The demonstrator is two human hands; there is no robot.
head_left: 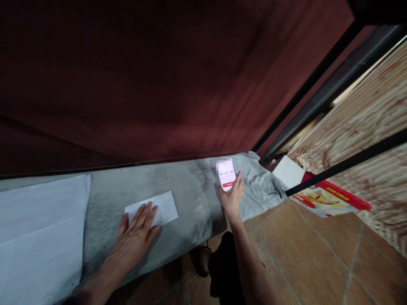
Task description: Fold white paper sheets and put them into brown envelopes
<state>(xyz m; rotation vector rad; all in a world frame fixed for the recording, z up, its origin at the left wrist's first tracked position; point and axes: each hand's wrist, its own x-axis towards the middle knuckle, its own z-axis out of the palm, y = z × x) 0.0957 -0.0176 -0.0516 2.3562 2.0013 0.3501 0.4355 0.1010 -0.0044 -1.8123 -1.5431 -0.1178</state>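
My left hand (136, 235) lies flat with its fingers stretched over a small white folded paper (167, 207) on a grey cloth-covered surface (111, 197). In my right hand (233, 195) is a smartphone (226, 174), gripped near its lower end by thumb and fingers. Its lit screen shows a timer reading 00:01:02 above a red button. The phone is at the right part of the surface; whether it rests on the cloth or is lifted I cannot tell. Left of my left hand lies a stack of large white paper sheets (41, 237).
A dark red panel (159, 106) rises behind the surface. Black metal bars (305, 89) cross on the right. On the tiled floor (305, 254) are a red and yellow printed box (327, 197) and a white box (288, 171), beside a patterned curtain (372, 110).
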